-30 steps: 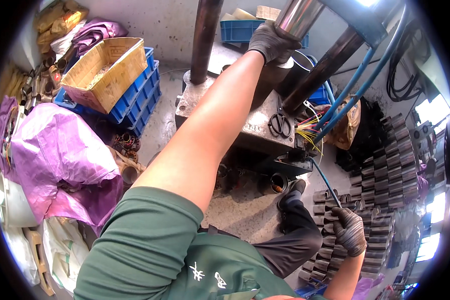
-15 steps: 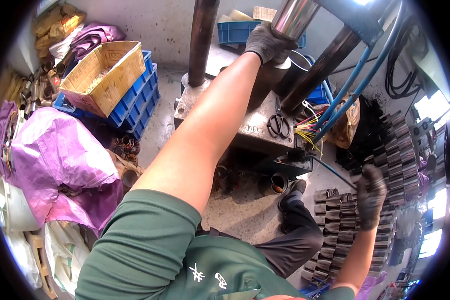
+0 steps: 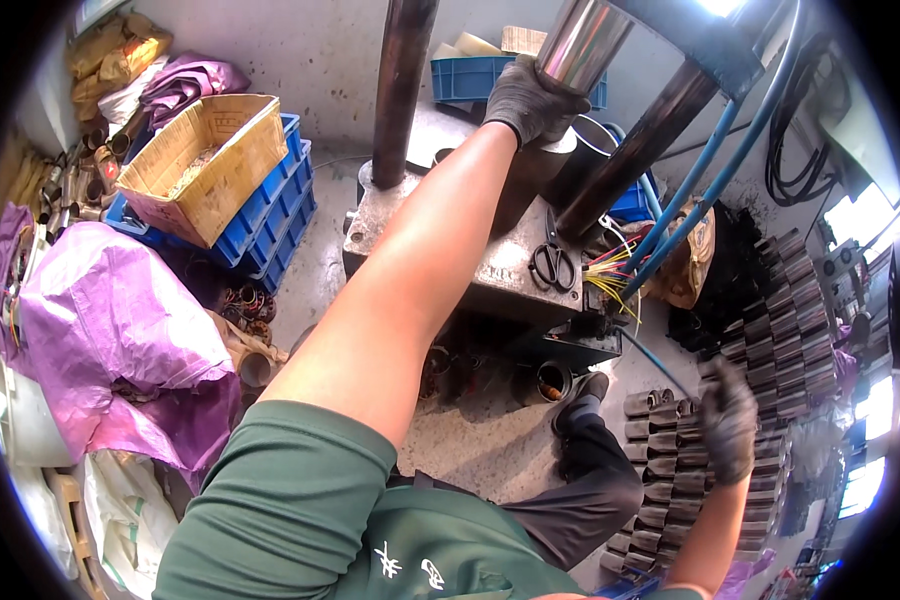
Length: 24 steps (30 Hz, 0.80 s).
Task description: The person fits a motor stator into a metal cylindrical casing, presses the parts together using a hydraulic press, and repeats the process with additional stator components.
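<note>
Reaching up to the press, my left hand (image 3: 532,103), in a dark grey work glove, is closed just beneath the shiny ram (image 3: 585,48). Its fingers curl at the top of a dark metal cylinder (image 3: 522,178) on the press bed; what they hold is hidden. My right hand (image 3: 728,425), gloved too and slightly blurred, is closed around the end of a thin lever (image 3: 655,362) that slants out from the machine. Black-handled scissors (image 3: 552,262) lie on the bed beside coloured wires (image 3: 610,278).
Dark posts (image 3: 402,95) and blue hoses (image 3: 715,175) flank the ram. At left, a cardboard box (image 3: 205,170) sits on stacked blue crates (image 3: 285,220), near a purple sack (image 3: 120,310). Stacked metal tubes (image 3: 670,470) stand at right. A metal pot (image 3: 552,380) is beside my foot.
My right hand has moved down and slightly left, and the lever tilts lower with it. The left hand stays at the ram. The whole view has shifted slightly.
</note>
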{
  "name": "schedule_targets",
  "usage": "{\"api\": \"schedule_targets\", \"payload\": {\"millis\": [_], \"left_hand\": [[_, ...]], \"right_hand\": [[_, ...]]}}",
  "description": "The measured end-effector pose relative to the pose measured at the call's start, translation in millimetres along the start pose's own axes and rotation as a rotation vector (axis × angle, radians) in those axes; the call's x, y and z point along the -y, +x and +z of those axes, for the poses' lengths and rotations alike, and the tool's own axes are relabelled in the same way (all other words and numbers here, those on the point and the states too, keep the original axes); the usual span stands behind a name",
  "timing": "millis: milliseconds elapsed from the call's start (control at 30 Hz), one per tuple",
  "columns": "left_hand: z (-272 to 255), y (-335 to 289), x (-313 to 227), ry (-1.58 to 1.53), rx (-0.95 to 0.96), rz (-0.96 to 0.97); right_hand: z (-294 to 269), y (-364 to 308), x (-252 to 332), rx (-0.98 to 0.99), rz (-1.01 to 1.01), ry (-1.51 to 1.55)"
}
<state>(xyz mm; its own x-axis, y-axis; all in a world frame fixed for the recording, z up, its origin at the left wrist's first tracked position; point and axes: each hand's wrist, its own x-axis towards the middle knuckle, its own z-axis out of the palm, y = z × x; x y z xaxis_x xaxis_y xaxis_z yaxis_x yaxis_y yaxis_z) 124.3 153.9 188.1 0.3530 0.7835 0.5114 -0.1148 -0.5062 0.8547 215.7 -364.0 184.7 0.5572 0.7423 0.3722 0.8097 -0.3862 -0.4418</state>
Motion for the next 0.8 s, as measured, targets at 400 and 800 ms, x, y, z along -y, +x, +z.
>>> {"api": "schedule_targets", "payload": {"millis": [400,800], "left_hand": [[10.4,9.8,10.3,0.062,0.029,0.099],[13.0,20.0,25.2,0.057,0.061,0.127]], "right_hand": [[11.6,-60.6,23.9,0.563,0.110,-0.162],[26.5,-92.2,9.6,0.545,0.017,-0.297]]}}
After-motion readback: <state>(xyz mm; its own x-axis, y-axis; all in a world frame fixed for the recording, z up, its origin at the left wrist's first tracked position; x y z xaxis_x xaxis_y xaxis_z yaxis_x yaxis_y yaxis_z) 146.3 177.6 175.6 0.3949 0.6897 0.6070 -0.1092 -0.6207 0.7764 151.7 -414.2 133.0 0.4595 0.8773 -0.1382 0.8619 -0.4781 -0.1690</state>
